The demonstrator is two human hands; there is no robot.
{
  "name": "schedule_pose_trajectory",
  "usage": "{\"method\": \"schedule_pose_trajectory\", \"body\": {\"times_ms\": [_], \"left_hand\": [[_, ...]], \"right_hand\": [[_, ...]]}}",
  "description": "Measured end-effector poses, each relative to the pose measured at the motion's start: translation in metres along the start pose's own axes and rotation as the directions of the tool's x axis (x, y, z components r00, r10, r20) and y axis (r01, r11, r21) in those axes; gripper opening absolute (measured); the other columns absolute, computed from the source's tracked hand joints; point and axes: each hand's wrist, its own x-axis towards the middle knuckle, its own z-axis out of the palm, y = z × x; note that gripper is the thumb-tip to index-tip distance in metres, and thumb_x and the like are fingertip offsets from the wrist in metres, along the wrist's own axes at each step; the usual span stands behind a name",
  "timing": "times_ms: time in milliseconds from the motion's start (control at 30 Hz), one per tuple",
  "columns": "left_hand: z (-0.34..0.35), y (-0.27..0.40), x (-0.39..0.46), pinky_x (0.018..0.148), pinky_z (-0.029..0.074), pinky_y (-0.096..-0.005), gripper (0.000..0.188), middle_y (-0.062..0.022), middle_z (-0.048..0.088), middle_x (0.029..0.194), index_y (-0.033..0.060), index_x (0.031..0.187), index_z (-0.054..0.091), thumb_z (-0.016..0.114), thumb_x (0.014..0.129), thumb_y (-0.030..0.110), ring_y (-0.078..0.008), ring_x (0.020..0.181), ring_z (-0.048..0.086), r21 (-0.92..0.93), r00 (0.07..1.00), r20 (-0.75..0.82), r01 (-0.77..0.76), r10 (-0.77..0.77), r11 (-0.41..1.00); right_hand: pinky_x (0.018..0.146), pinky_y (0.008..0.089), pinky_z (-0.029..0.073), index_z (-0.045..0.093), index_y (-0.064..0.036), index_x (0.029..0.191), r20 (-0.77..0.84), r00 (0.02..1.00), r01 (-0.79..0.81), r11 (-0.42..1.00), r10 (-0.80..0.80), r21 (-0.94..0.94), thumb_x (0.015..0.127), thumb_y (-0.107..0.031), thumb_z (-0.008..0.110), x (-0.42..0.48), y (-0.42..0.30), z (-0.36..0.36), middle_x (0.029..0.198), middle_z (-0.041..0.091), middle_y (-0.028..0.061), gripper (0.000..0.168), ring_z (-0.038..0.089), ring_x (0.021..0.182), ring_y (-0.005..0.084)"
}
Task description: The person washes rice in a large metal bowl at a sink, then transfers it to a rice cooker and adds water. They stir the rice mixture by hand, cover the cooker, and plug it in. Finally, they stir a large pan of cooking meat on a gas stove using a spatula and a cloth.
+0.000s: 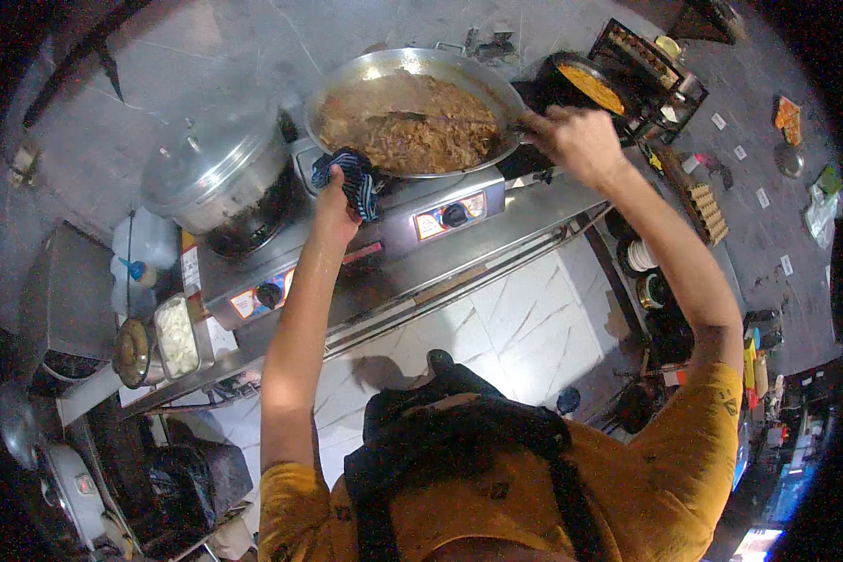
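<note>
A wide metal pan [513, 144] of brown, stew-like food [421, 133] sits on the stove. My left hand [337, 207] grips a dark blue striped cloth [351, 179] against the pan's left side, by its loop handle [303, 165]. Over the right rim, my right hand [583, 144] is closed around a brown handle [534, 125], slightly blurred. The tool's far end is hard to make out; a dark strip in the food may be part of it.
Left of the pan stands a large lidded aluminium pot [211, 175] on the steel gas stove [393, 228]. A metal tray of white food [177, 337] lies nearer me. To the right are a dark pan of orange-yellow food [590, 88] and an egg carton [707, 214].
</note>
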Motion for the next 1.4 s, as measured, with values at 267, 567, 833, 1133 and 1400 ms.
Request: {"method": "schedule_pose_trajectory", "body": {"times_ms": [267, 567, 833, 1133, 1400], "left_hand": [[-0.013, -0.002, 0.023, 0.072, 0.051, -0.0455, 0.038, -0.0076, 0.064, 0.095, 0.0081, 0.106, 0.056, 0.048, 0.089, 0.041, -0.0269, 0.084, 0.063, -0.003, 1.0, -0.01, 0.022, -0.022, 1.0], [0.006, -0.003, 0.01, 0.051, 0.044, -0.0295, 0.033, 0.0014, 0.061, 0.079, 0.012, 0.096, 0.058, 0.047, 0.091, 0.043, -0.0141, 0.061, 0.057, 0.047, 0.986, -0.168, 0.005, 0.003, 0.999], [-0.017, -0.004, 0.026, 0.049, 0.043, -0.0278, 0.036, -0.0023, 0.061, 0.093, 0.0107, 0.107, 0.057, 0.048, 0.091, 0.041, -0.0127, 0.066, 0.057, 0.075, 0.988, -0.148, -0.019, 0.03, 0.997], [-0.001, 0.001, 0.012, 0.056, 0.048, -0.029, 0.029, -0.0027, 0.062, 0.093, 0.011, 0.105, 0.058, 0.043, 0.095, 0.034, -0.0147, 0.069, 0.059, 0.077, 0.993, -0.114, -0.035, 0.043, 0.996], [-0.044, -0.003, 0.042, 0.053, 0.044, -0.0278, 0.038, -0.0019, 0.063, 0.09, 0.0114, 0.106, 0.058, 0.047, 0.091, 0.045, -0.015, 0.067, 0.059, 0.055, 0.988, 0.138, -0.07, 0.061, 0.996]], "right_hand": [[0.066, 0.0384, 0.049, 0.068, -0.022, 0.1, 0.217, 0.972, -0.095, 0.995, 0.086, 0.031, 0.072, -0.038, 0.066, 0.035, 0.07, -0.094, 0.086, 0.067, 0.007, 0.032, 0.063, 0.074, 0.0277], [0.061, 0.0388, 0.049, 0.065, -0.027, 0.106, 0.359, 0.932, 0.056, 0.998, -0.039, -0.037, 0.076, -0.027, 0.063, 0.02, 0.048, -0.034, 0.072, 0.063, 0.01, 0.03, 0.063, 0.067, 0.0267], [0.064, 0.0338, 0.047, 0.068, -0.013, 0.077, 0.184, 0.983, 0.043, 0.959, 0.01, -0.281, 0.076, -0.021, 0.056, 0.045, 0.03, 0.079, 0.082, 0.063, 0.0095, 0.014, 0.061, 0.082, 0.024], [0.063, 0.0362, 0.049, 0.068, -0.02, 0.074, 0.264, 0.964, 0.032, 0.968, 0.037, -0.249, 0.071, -0.019, 0.063, 0.154, 0.016, 0.071, 0.076, 0.066, 0.0049, 0.006, 0.065, 0.077, 0.0203], [0.068, 0.0423, 0.049, 0.069, -0.013, 0.09, 0.432, 0.901, 0.178, 0.935, -0.03, -0.308, 0.076, -0.037, 0.058, 0.172, 0.031, -0.063, 0.085, 0.067, 0.0123, 0.03, 0.064, 0.081, 0.027]]}}
